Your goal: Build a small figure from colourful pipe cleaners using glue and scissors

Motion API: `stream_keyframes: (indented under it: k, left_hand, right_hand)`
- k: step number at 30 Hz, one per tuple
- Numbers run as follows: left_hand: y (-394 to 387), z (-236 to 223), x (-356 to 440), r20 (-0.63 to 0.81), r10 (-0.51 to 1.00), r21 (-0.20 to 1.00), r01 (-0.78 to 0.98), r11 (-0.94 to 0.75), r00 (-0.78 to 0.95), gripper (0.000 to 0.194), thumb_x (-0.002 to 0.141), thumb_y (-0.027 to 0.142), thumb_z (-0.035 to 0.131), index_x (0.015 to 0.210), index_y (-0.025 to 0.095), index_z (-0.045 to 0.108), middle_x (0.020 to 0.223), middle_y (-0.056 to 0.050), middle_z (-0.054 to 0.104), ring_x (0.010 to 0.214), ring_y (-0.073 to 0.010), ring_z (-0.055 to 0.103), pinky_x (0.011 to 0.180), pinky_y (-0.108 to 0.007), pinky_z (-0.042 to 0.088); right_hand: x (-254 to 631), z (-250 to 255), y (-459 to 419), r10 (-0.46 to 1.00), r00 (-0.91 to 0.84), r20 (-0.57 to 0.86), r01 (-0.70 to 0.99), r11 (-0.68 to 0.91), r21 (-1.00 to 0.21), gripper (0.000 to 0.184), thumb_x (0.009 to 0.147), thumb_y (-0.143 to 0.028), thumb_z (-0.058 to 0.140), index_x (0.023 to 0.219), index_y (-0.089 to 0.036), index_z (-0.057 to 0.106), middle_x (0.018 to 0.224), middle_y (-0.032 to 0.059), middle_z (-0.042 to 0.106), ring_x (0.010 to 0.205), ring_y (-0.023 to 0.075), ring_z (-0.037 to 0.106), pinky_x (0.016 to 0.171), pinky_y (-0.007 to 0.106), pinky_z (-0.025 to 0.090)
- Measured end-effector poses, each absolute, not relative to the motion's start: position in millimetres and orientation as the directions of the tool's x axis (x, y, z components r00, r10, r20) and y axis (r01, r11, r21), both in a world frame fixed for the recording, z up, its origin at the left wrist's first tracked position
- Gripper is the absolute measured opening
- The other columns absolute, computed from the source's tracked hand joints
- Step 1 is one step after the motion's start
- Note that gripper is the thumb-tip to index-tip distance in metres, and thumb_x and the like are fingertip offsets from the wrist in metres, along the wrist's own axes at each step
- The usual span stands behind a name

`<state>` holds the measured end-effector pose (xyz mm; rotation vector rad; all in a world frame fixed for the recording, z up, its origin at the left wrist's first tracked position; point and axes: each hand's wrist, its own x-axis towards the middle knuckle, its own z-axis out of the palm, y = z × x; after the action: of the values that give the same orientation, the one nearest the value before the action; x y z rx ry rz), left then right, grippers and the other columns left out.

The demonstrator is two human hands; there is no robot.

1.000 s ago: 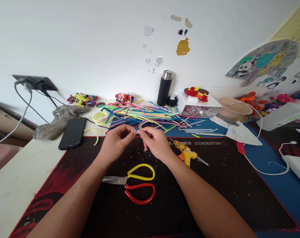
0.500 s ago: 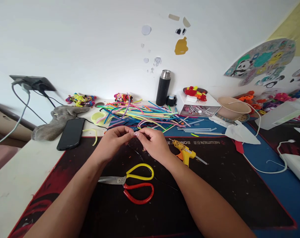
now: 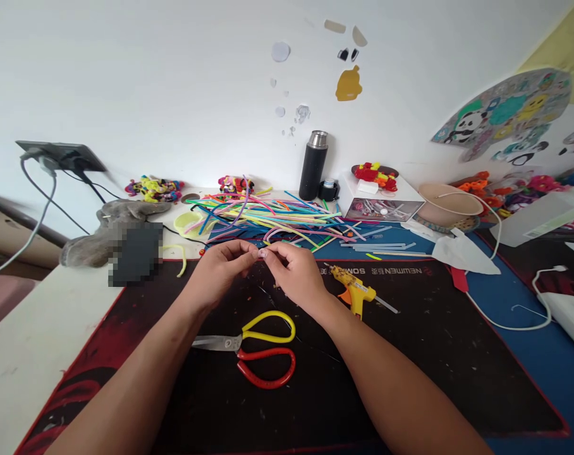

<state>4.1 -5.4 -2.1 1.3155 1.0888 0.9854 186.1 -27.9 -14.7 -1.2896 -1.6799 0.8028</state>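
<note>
Over the far part of the dark desk mat (image 3: 344, 404), my left hand (image 3: 223, 268) and my right hand (image 3: 294, 272) meet at their fingertips. Both hands are pinched closed, thumbs against fingers. Whatever sits between the tips is too small and too covered to name. Scissors (image 3: 239, 344) with one yellow and one red handle lie on the mat below my hands, blades pointing left. To the right of my right hand rests a yellow glue gun (image 3: 356, 291) with a glue stick in its back. A heap of coloured pipe cleaners (image 3: 272, 218) lies just beyond my fingers.
A black flask (image 3: 314, 165) stands by the wall, beside a white box (image 3: 386, 205). Clear glue sticks (image 3: 384, 248) lie right of the heap. At the left are a pixelated dark object (image 3: 135, 256) and a grey plush item (image 3: 90, 246). A white cable (image 3: 500, 328) crosses the right side.
Both hands keep nearly the same pinched pose at the same place. The camera view has shifted very slightly, and the dark object at the left now appears pixelated.
</note>
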Motion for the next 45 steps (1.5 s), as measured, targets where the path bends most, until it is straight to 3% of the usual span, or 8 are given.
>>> stream_keyframes:
  k: [6,15,23,31,39,45]
  left_hand:
    - [-7,-2,6,0.040,0.985,0.988,0.137,-0.064,0.169,0.033,0.081,0.050,0.083,0.082,0.018,0.075,0.075,0.000,0.067,0.065,-0.0140,0.052,0.062,-0.027,0.040]
    - [-9,-4,8,0.149,0.984,0.935,0.311,-0.172,0.096,0.030,0.087,0.049,0.073,0.085,0.020,0.073,0.081,-0.002,0.073,0.074,-0.0187,0.061,0.069,-0.030,0.046]
    - [-13,-3,12,0.256,0.964,0.848,0.462,-0.259,0.071,0.024,0.089,0.043,0.067,0.085,0.020,0.073,0.076,-0.001,0.073,0.067,-0.0170,0.062,0.065,-0.029,0.045]
    - [-15,-4,16,0.247,0.967,0.843,0.478,-0.248,0.066,0.023,0.089,0.041,0.066,0.085,0.020,0.073,0.076,-0.001,0.074,0.066,-0.0165,0.061,0.064,-0.028,0.046]
    - [-11,-10,15,0.198,0.980,0.896,0.399,-0.196,0.036,0.030,0.088,0.049,0.067,0.087,0.020,0.073,0.083,-0.005,0.077,0.073,-0.0200,0.066,0.068,-0.030,0.049]
    - [-15,-8,17,0.243,0.970,0.865,0.450,-0.221,0.010,0.024,0.089,0.043,0.065,0.084,0.021,0.072,0.078,-0.002,0.073,0.068,-0.0173,0.063,0.065,-0.029,0.048]
  right_hand:
    - [184,-17,-28,0.978,-0.116,0.175,0.371,0.206,-0.905,0.026,0.107,-0.039,0.059,0.103,-0.023,0.078,0.064,-0.0006,0.065,0.058,0.0175,0.064,0.057,0.027,0.045]
    - [181,-26,-27,0.977,-0.114,0.179,0.328,0.207,-0.922,0.027,0.106,-0.037,0.059,0.115,-0.022,0.079,0.064,-0.0022,0.064,0.053,0.0147,0.060,0.054,0.025,0.045]
    - [179,-29,-28,0.980,-0.081,0.181,0.305,0.197,-0.932,0.029,0.106,-0.035,0.059,0.118,-0.021,0.081,0.060,-0.0033,0.063,0.049,0.0139,0.060,0.052,0.025,0.044]
    - [179,-28,-29,0.982,-0.104,0.156,0.331,0.182,-0.926,0.027,0.106,-0.034,0.058,0.109,-0.022,0.081,0.057,-0.0037,0.060,0.049,0.0143,0.060,0.054,0.025,0.045]
    - [174,-28,-28,0.990,-0.107,0.092,0.116,0.104,-0.988,0.029,0.103,-0.037,0.058,0.113,-0.020,0.079,0.057,-0.0064,0.057,0.042,0.0119,0.055,0.045,0.022,0.043]
    - [175,-25,-30,0.990,-0.081,0.117,0.131,0.127,-0.983,0.029,0.103,-0.037,0.059,0.111,-0.019,0.080,0.056,-0.0062,0.056,0.043,0.0120,0.056,0.046,0.022,0.043]
